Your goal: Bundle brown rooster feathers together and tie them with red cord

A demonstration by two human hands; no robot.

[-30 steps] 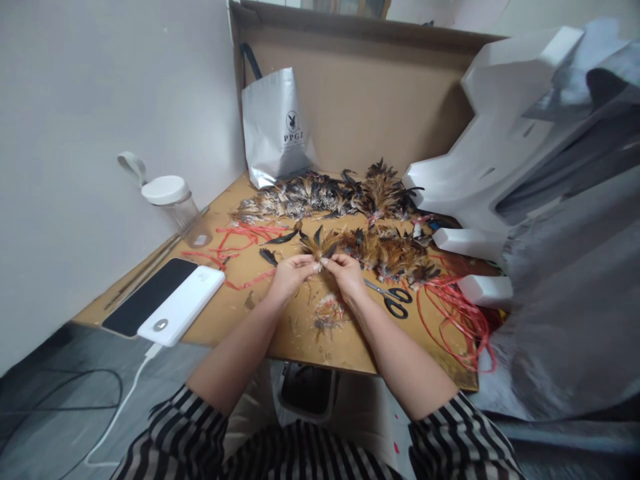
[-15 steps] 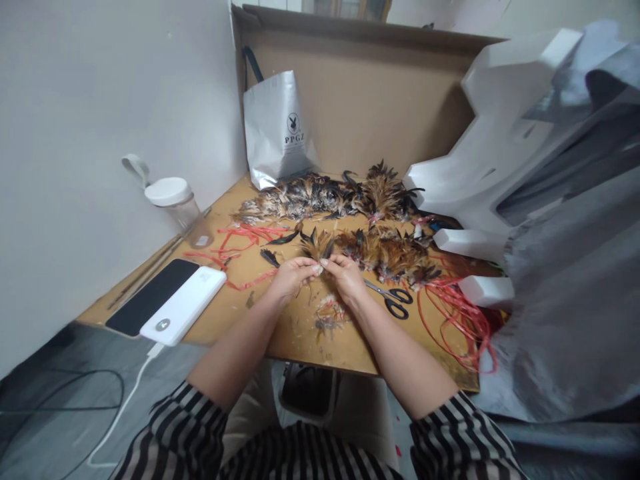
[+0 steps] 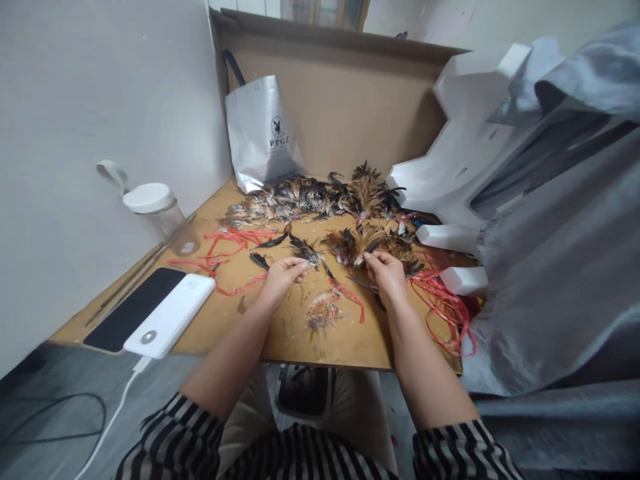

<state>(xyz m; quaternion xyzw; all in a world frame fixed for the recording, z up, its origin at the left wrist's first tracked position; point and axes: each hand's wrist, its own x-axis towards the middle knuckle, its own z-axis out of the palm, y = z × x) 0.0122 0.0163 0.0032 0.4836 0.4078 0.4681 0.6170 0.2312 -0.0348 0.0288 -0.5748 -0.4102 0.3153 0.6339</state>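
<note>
My left hand (image 3: 286,275) is closed in a pinch beside a few dark feathers (image 3: 304,249); I cannot make out what, if anything, is between its fingertips. To the right, my right hand (image 3: 388,272) pinches the pale quill end of a feather bunch (image 3: 369,244) at the near edge of a row of brown feather bunches (image 3: 342,244). The scissors (image 3: 364,283) lie mostly hidden under that hand. A short red plastic strip (image 3: 350,293) rests between my hands, above a small heap of feather scraps (image 3: 324,311).
More feather bunches (image 3: 295,200) line the back, before a silver bag (image 3: 257,133). Red strips lie left, and a red tangle (image 3: 445,307) right, by a white foam piece (image 3: 464,281). A phone (image 3: 131,308), white power bank (image 3: 170,315) and lidded jar (image 3: 153,200) stand left.
My hands, together on one feather bunch before, are now apart. The right moved right to the brown row with the bunch; the left stayed near the middle. Dark feathers and a red strip now show between.
</note>
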